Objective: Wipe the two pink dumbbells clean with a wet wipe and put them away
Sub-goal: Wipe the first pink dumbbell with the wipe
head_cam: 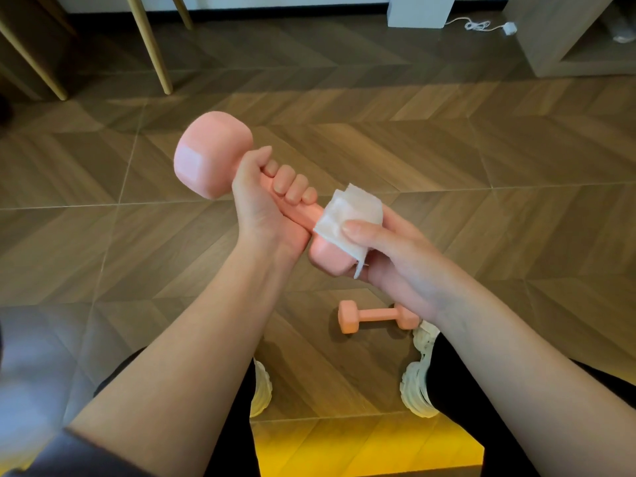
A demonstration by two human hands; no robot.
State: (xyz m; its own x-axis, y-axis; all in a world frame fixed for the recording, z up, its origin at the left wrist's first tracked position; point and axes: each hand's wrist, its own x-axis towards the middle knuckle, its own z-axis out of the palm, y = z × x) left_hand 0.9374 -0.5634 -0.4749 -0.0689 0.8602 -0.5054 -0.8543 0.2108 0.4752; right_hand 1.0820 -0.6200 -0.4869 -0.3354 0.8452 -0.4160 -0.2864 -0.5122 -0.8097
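Diagonally, dumbbell [210, 156] points far left, wipe [347, 211] nearside

The brown wooden floor with herringbone pattern [447, 149] lies open in a wide band ahead of the hands. In the middle, the left hand [265, 208] and the right hand [395, 259] grip the held pink dumbbell [213, 153], the right one through a white wet wipe [347, 215], and they close this passage. Lower, the second pink dumbbell [370, 315] lies on the floor near the right white thick-soled shoe [418, 383]. Between this shoe and the left white shoe [260, 387] the floor is bare. Far ahead stand slanted light wooden furniture legs [151, 46] on the left and a beige open cabinet [550, 46] on the right, with a white cable [478, 25] on the floor near it.
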